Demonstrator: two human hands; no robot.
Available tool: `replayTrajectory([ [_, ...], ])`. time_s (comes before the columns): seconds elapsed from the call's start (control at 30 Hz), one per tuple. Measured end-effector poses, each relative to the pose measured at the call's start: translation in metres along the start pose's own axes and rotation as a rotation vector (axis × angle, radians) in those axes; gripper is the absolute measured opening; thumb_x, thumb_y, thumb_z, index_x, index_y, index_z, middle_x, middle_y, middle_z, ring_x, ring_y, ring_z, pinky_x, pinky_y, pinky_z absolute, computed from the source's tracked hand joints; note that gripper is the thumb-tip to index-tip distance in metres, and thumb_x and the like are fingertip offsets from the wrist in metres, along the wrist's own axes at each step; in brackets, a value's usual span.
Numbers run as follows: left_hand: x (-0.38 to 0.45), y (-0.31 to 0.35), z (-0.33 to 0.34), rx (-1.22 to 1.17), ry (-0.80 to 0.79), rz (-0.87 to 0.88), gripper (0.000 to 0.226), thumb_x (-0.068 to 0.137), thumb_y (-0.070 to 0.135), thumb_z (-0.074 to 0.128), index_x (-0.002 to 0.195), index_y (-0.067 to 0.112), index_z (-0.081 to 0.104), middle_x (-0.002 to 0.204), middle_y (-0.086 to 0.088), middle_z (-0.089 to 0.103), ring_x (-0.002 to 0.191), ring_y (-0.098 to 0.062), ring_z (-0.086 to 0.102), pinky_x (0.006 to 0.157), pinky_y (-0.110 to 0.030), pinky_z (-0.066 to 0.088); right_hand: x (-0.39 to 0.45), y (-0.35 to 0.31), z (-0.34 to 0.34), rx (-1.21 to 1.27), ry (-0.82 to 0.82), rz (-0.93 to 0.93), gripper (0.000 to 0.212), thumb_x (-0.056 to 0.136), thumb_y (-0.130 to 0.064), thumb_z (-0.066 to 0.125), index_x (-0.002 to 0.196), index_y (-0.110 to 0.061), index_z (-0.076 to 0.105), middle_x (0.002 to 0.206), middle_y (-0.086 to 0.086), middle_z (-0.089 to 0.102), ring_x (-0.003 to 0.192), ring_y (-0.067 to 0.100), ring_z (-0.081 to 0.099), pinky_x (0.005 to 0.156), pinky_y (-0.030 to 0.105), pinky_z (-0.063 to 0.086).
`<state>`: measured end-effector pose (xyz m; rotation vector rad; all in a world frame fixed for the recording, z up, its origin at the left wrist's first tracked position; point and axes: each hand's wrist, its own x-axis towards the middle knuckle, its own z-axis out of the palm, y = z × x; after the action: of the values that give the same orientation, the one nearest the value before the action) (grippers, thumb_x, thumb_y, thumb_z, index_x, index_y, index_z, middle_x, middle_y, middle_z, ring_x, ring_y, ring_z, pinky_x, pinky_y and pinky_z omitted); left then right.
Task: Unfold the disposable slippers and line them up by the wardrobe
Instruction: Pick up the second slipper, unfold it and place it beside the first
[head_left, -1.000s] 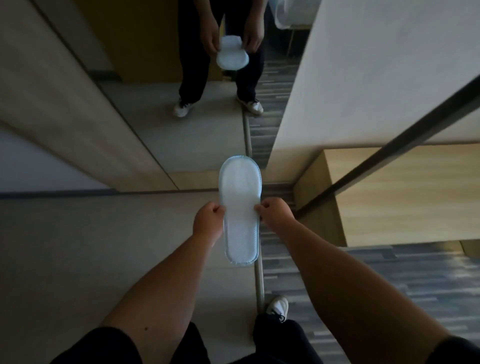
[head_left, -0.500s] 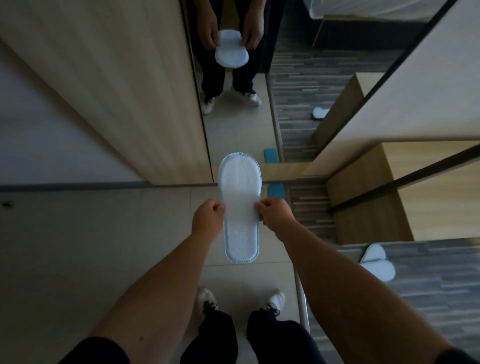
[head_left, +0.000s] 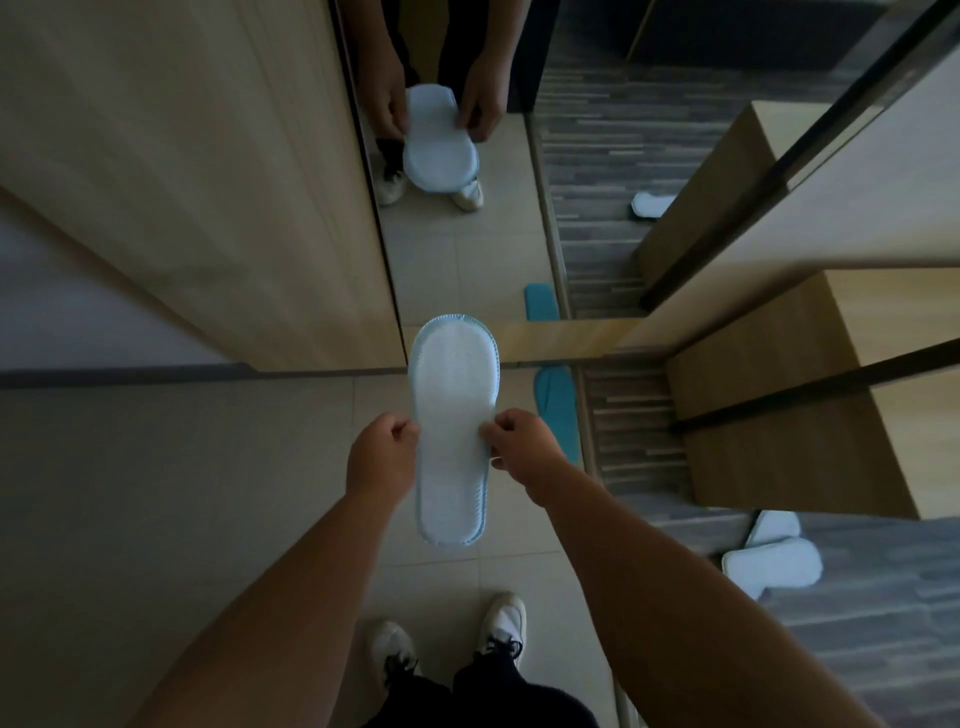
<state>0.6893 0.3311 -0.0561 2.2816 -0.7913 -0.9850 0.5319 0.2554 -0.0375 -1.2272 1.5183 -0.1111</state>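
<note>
A flat white disposable slipper (head_left: 452, 415) with blue stitched edging hangs in front of me, toe pointing away, sole side toward me. My left hand (head_left: 382, 457) pinches its left edge at mid-length and my right hand (head_left: 519, 441) pinches its right edge. A teal slipper (head_left: 560, 410) lies on the floor just right of it, against the mirrored wardrobe door (head_left: 457, 249). Two more white slippers (head_left: 771, 558) lie on the grey striped floor at the right, beside the wooden wardrobe base (head_left: 789, 415).
The mirror reflects the person's hands and the held slipper (head_left: 439, 140). A wood panel (head_left: 208, 171) stands at the left. Beige tiles (head_left: 182, 493) lie under my shoes (head_left: 501, 623); a metal strip divides them from the striped floor.
The view has swung left and down, so the mirror, the teal slipper and the white slippers on the right came into sight. Both hands keep the same pinch on the slipper.
</note>
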Motion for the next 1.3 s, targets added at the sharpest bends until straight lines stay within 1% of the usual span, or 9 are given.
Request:
replayTrajectory([
  [0.1, 0.023, -0.004, 0.027, -0.016, 0.029, -0.074, 0.040, 0.091, 0.033, 0.055, 0.125, 0.010, 0.054, 0.127, -0.012, 0.055, 0.111, -0.030, 0.057, 0.086, -0.032, 0.042, 0.030, 0.009, 0.013, -0.091, 0.056, -0.067, 0.013, 0.085, -0.025, 0.061, 0.083, -0.012, 0.058, 0.080, 0.007, 0.063, 0.074, 0.021, 0.063, 0.063, 0.034, 0.056],
  [0.27, 0.040, -0.003, 0.061, -0.546, -0.268, -0.197, 0.019, 0.095, 0.032, 0.051, 0.103, 0.019, 0.062, 0.104, -0.005, 0.071, 0.095, -0.022, 0.068, 0.084, -0.039, 0.056, 0.054, 0.026, 0.051, -0.312, 0.154, -0.259, 0.017, 0.087, -0.031, 0.062, 0.080, -0.021, 0.050, 0.080, -0.005, 0.056, 0.063, 0.006, 0.053, 0.050, 0.021, 0.039],
  [0.4, 0.063, -0.033, 0.072, -0.516, -0.268, -0.221, 0.018, 0.095, 0.019, 0.049, 0.106, 0.014, 0.063, 0.105, -0.008, 0.070, 0.089, -0.020, 0.070, 0.076, -0.034, 0.060, 0.068, 0.047, 0.076, -0.379, 0.074, -0.386, 0.018, 0.093, -0.024, 0.055, 0.101, -0.010, 0.064, 0.104, 0.006, 0.063, 0.085, 0.020, 0.062, 0.074, 0.034, 0.053],
  [0.5, 0.085, -0.073, 0.079, -0.491, -0.259, -0.248, 0.020, 0.097, 0.017, 0.045, 0.098, 0.009, 0.064, 0.104, -0.013, 0.070, 0.090, -0.025, 0.070, 0.079, -0.039, 0.060, 0.086, 0.070, 0.084, -0.289, 0.069, -0.438, 0.019, 0.092, -0.021, 0.057, 0.103, -0.010, 0.068, 0.108, 0.007, 0.066, 0.096, 0.022, 0.061, 0.082, 0.028, 0.047],
  [0.67, 0.128, -0.128, 0.123, -0.513, -0.314, -0.250, 0.020, 0.096, 0.015, 0.047, 0.089, 0.018, 0.065, 0.104, -0.017, 0.069, 0.093, -0.030, 0.069, 0.081, -0.043, 0.059, 0.160, 0.127, 0.084, -0.157, 0.103, -0.052, 0.041, 0.093, -0.030, 0.056, 0.128, -0.009, 0.055, 0.125, 0.010, 0.057, 0.108, 0.025, 0.058, 0.093, 0.038, 0.049],
  [0.83, 0.188, -0.167, 0.207, -0.474, -0.319, -0.204, 0.015, 0.094, 0.016, 0.051, 0.090, 0.014, 0.065, 0.102, -0.020, 0.068, 0.095, -0.037, 0.067, 0.082, -0.052, 0.058, 0.241, 0.188, 0.092, -0.008, 0.087, 0.017, 0.017, 0.087, -0.028, 0.062, 0.081, -0.012, 0.066, 0.079, 0.014, 0.065, 0.073, 0.025, 0.060, 0.071, 0.049, 0.056],
  [1.0, 0.236, -0.191, 0.287, -0.278, -0.217, -0.097, 0.021, 0.091, 0.023, 0.056, 0.084, 0.005, 0.066, 0.087, -0.016, 0.069, 0.080, -0.031, 0.066, 0.073, -0.039, 0.057, 0.325, 0.248, 0.092, -0.074, 0.186, 0.003, 0.018, 0.084, -0.030, 0.062, 0.074, -0.016, 0.066, 0.075, 0.009, 0.066, 0.075, 0.030, 0.064, 0.071, 0.050, 0.057],
  [1.13, 0.256, -0.203, 0.329, -0.063, -0.146, 0.027, 0.030, 0.091, 0.026, 0.055, 0.064, 0.014, 0.057, 0.065, -0.003, 0.057, 0.064, -0.017, 0.051, 0.050, -0.026, 0.032, 0.365, 0.276, 0.091, -0.148, 0.266, -0.015, 0.021, 0.082, -0.029, 0.063, 0.064, -0.020, 0.059, 0.068, 0.002, 0.060, 0.070, 0.027, 0.060, 0.065, 0.042, 0.051],
  [1.3, 0.279, -0.208, 0.354, 0.035, -0.123, 0.069, 0.023, 0.091, 0.025, 0.056, 0.082, 0.007, 0.068, 0.079, -0.005, 0.064, 0.075, -0.021, 0.058, 0.062, -0.028, 0.041, 0.394, 0.289, 0.089, -0.238, 0.285, -0.010, 0.023, 0.085, -0.031, 0.059, 0.067, -0.017, 0.056, 0.065, 0.001, 0.054, 0.065, 0.021, 0.054, 0.051, 0.026, 0.034],
])
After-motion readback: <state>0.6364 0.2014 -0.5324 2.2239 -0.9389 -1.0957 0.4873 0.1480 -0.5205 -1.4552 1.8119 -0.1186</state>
